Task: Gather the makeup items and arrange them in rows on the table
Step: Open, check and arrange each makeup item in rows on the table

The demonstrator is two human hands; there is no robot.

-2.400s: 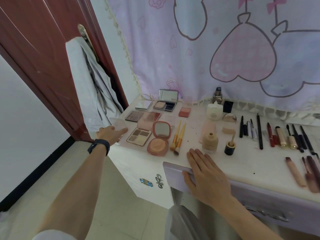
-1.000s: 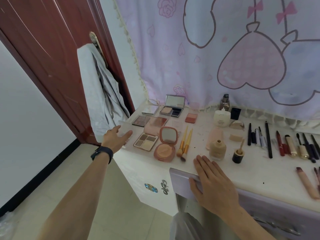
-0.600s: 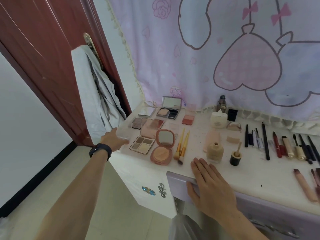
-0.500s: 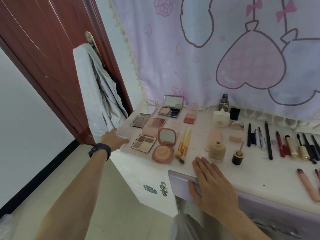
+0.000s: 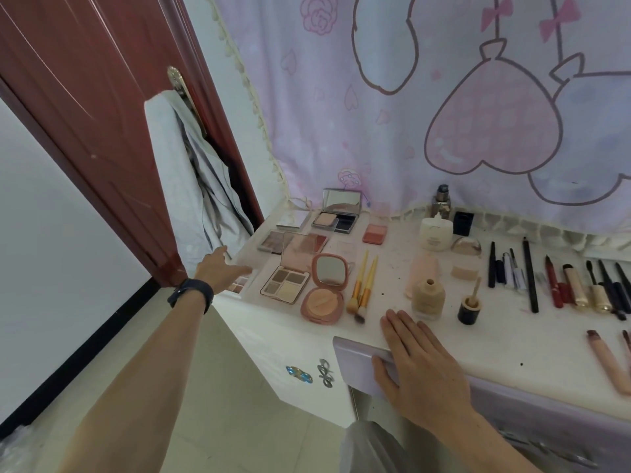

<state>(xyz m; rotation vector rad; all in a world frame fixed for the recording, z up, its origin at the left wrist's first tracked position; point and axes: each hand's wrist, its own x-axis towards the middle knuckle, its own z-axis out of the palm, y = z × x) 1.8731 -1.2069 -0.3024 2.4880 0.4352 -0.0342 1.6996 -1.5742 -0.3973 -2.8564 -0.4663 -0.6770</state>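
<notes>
**A:** Which piece is being dealt with, and where is it?

**B:** The small clear-lidded palette [image 5: 239, 285], at the left front corner of the table [image 5: 478, 353], just left of the 4-pan eyeshadow palette [image 5: 285, 285]. It sits very near the edge.

**A:** And the hands?

**B:** The left hand [image 5: 218, 269] reaches over that corner with its fingers stretched out and the thumb lying across the clear lid. I see no curl around it, so it touches the palette and does not grip it. The right hand [image 5: 420, 363] lies flat on the front edge of the table with straight fingers, the thumb down against the lilac drawer front [image 5: 355, 356]. It carries nothing.

**A:** How do you expect the palette to handle?

**B:** It looks light and rigid, with a slick plastic shell. The lid is probably hinged and thin, so lifting by the lid could flip it open or strain the hinge. Pressed powder cracks if it is dropped, and the floor is right below that corner.

**A:** So where should it be held?

**B:** By the base, with the thumb on 1 long side and the fingers on the other, keeping it level. Or slide it inward first, into line with the round compact [image 5: 322, 300], and then lift.
</notes>
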